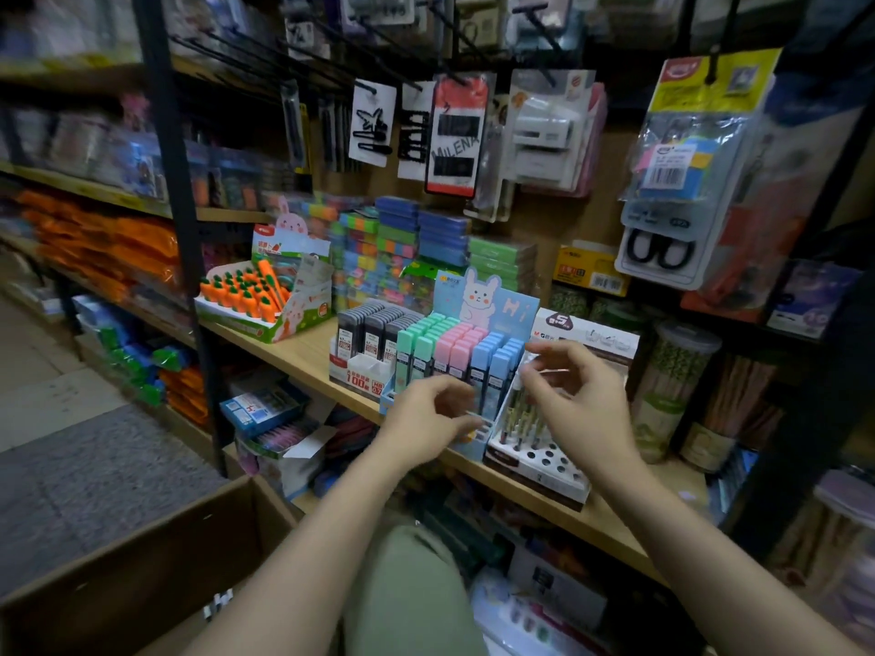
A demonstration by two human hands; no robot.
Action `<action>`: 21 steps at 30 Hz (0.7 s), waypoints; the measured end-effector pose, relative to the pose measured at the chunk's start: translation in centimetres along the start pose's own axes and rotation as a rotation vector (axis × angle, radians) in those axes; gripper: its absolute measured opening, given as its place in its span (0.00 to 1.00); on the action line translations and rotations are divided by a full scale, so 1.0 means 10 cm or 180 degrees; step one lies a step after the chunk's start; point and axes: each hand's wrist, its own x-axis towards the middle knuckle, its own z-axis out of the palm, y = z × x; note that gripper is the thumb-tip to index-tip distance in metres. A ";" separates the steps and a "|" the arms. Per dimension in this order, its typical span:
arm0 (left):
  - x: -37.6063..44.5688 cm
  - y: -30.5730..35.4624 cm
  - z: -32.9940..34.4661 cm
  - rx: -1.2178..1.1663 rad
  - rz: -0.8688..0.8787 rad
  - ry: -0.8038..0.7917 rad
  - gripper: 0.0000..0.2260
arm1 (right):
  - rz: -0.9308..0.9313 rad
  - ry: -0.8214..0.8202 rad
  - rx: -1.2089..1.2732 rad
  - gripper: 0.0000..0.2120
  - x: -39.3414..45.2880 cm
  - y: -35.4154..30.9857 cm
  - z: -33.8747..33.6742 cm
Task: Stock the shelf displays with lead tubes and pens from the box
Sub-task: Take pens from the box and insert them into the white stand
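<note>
Nearest you, your left hand [428, 421] curls loosely, fingertips apparently pinching something small and blurred at the front of the bunny display [478, 324] of green, pink and blue lead tubes [457, 355]. Your right hand [575, 388] hovers half-open over the pen display [535, 447], holding nothing. One cardboard box [142, 561] sits lower left.

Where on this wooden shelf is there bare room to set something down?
Bare wooden shelf shows between the orange carrot display box and the black lead-tube box, and at the front edge right of the white pen display box. The middle is crowded.
</note>
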 end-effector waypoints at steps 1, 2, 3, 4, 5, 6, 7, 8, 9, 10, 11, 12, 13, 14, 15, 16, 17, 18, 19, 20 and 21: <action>-0.03 -0.03 -0.12 -0.0135 0.0017 0.0007 0.12 | 0.0113 -0.0171 0.0174 0.09 0.00 -0.06 0.14; -0.07 -0.09 -0.24 -0.0225 0.0031 0.0085 0.11 | 0.0214 -0.0395 0.0263 0.09 0.00 -0.12 0.30; -0.12 -0.18 -0.36 -0.0274 0.0033 0.0227 0.11 | 0.0284 -0.0669 0.0263 0.09 0.00 -0.16 0.48; -0.18 -0.30 -0.47 -0.0303 0.0017 0.0396 0.11 | 0.0308 -0.0982 0.0200 0.08 0.01 -0.19 0.67; -0.25 -0.44 -0.57 -0.0343 -0.0039 0.0571 0.11 | 0.0307 -0.1314 0.0048 0.07 0.03 -0.21 0.88; -0.34 -0.59 -0.67 -0.0398 -0.0154 0.0739 0.12 | 0.0315 -0.1644 -0.0150 0.07 0.03 -0.22 1.10; -0.44 -0.76 -0.76 -0.0459 -0.0323 0.0890 0.12 | 0.0336 -0.1966 -0.0369 0.06 0.03 -0.23 1.32; -0.54 -0.94 -0.84 -0.0505 -0.0520 0.1030 0.12 | 0.0372 -0.2269 -0.0552 0.06 0.00 -0.22 1.55; -0.65 -1.13 -0.91 -0.0552 -0.0714 0.1161 0.11 | 0.0404 -0.2516 -0.0703 0.06 -0.04 -0.19 1.78; -0.76 -1.34 -0.97 -0.0586 -0.0923 0.1292 0.10 | 0.0446 -0.2701 -0.0836 0.06 -0.11 -0.14 2.01; -0.88 -1.55 -1.02 -0.0606 -0.1144 0.1427 0.08 | 0.0489 -0.2832 -0.0975 0.04 -0.20 -0.06 2.22; -0.99 -1.77 -1.05 -0.0607 -0.1385 0.1570 0.07 | 0.0536 -0.2948 -0.1103 0.04 -0.31 0.04 2.43; -1.10 -1.99 -1.07 -0.0620 -0.1631 0.1723 0.06 | 0.0591 -0.3072 -0.1216 0.05 -0.42 0.16 2.63; -1.21 -2.20 -1.07 -0.0669 -0.1869 0.1876 0.06 | 0.0687 -0.3191 -0.1304 0.07 -0.54 0.30 2.80; -1.30 -2.40 -1.05 -0.0748 -0.2086 0.2008 0.07 | 0.0818 -0.3279 -0.1404 0.09 -0.66 0.45 2.96; -1.38 -2.60 -1.02 -0.0842 -0.2299 0.2117 0.07 | 0.0945 -0.3342 -0.1500 0.09 -0.79 0.61 3.10; -1.46 -2.79 -0.98 -0.0946 -0.2521 0.2218 0.08 | 0.1072 -0.3387 -0.1577 0.09 -0.91 0.78 3.23; -1.51 -2.97 -0.94 -0.1049 -0.2738 0.2312 0.09 | 0.1211 -0.3419 -0.1590 0.07 -1.04 0.96 3.35; -1.56 -3.15 -0.89 -0.1119 -0.2962 0.2383 0.10 | 0.1356 -0.3453 -0.1639 0.05 -1.15 1.13 3.44; -1.61 -3.32 -0.83 -0.1143 -0.3175 0.2420 0.09 | 0.1450 -0.3480 -0.1718 0.01 -1.26 1.30 3.53; -1.64 -3.48 -0.79 -0.1148 -0.3344 0.2430 0.08 | 0.1544 -0.3480 -0.1846 0.05 -1.35 1.46 3.60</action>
